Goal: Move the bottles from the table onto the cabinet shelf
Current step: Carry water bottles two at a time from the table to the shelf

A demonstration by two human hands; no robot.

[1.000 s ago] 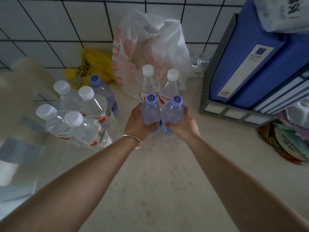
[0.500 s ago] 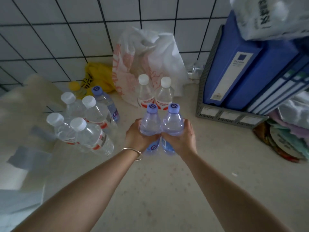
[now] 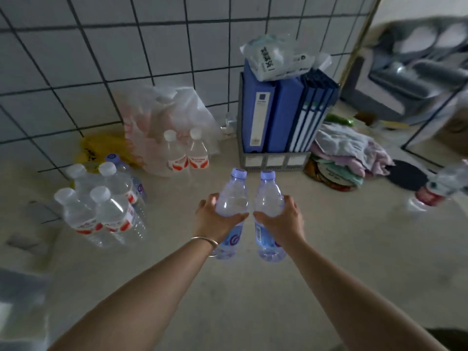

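Step in hand, as judged: carrying, with two bottles lifted off the table (image 3: 329,249) and the transfer to the cabinet shelf not yet made. The left hand (image 3: 215,220) grips the left blue-capped bottle (image 3: 231,198) around its middle, fingers curled round the far side and thumb across the near side. The right hand (image 3: 281,220) grips the right blue-capped bottle (image 3: 268,198) the same way. Both bottles are upright, side by side and just apart, their bases hanging clear above the tabletop. Remaining stock on the table: a cluster of white-capped bottles (image 3: 101,211) at the left, with one more blue-capped bottle among them on its far side; a pair of white-capped bottles (image 3: 186,150) at the far centre, just in front of a plastic bag (image 3: 162,117); and one blurred bottle (image 3: 438,191) at the right edge. A file rack with blue binders (image 3: 281,115) stands far right of centre against the tiled wall (image 3: 126,46), with folded cloths (image 3: 347,150) beside it. No cabinet shelf can be identified in this view. The next move appears to call for turning towards the cabinet, keeping both bottles upright and firmly held, then setting each down on its base with room left for the many bottles that remain.
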